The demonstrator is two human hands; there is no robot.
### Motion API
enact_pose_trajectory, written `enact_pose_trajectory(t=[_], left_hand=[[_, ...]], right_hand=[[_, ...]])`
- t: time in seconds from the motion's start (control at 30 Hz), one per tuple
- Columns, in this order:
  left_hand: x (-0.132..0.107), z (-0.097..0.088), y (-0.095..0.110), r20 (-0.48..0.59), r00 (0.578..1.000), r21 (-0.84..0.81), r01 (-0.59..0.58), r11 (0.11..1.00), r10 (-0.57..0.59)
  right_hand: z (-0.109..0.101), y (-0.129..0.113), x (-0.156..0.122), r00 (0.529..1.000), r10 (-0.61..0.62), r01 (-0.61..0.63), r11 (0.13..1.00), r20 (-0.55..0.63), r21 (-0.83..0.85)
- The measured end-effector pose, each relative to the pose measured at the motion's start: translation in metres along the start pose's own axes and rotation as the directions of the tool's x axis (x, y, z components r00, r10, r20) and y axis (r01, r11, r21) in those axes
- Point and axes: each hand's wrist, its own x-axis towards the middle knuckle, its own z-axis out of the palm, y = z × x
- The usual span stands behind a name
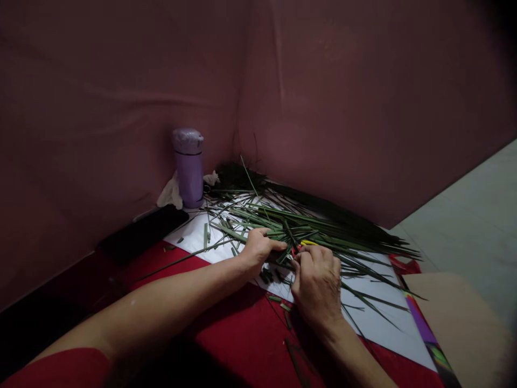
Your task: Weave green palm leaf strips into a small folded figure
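My left hand is closed on some long green leaf strips, its thumb and index finger pointing right. Close beside it, my right hand is wrapped round a tool with yellow and red handles, which looks like a pair of scissors. Fingers hide most of this tool, and its blades are hard to tell from the dark leaves. Short cut leaf pieces lie below the hands on a white sheet and on the red cloth.
A purple flask stands at the back left, with crumpled white tissue beside it. A dark flat object lies left of the sheet. More leaves spread along the pink wall. A tan board is at right.
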Motion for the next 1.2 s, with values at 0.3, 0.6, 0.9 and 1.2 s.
enact_pose_trajectory(t=[0.3, 0.6, 0.9, 1.2], left_hand=[[0.011, -0.010, 0.012, -0.106, 0.994, -0.006, -0.028, 1.000, 0.027], [0.016, -0.014, 0.017, -0.122, 0.992, -0.032, -0.048, 0.998, 0.043], [0.016, -0.015, 0.015, -0.129, 0.991, -0.036, -0.046, 0.998, 0.041], [0.012, -0.014, 0.017, -0.114, 0.993, -0.063, -0.035, 0.997, 0.027]], right_hand=[[-0.005, 0.001, 0.000, 0.997, -0.047, 0.049, 0.998, 0.055, -0.034], [-0.013, 0.005, 0.002, 0.989, -0.075, 0.088, 0.991, 0.130, -0.102], [-0.030, 0.013, -0.013, 0.979, -0.089, 0.099, 0.994, 0.183, -0.044], [-0.037, 0.043, -0.057, 0.983, -0.124, 0.121, 0.992, 0.132, 0.029]])
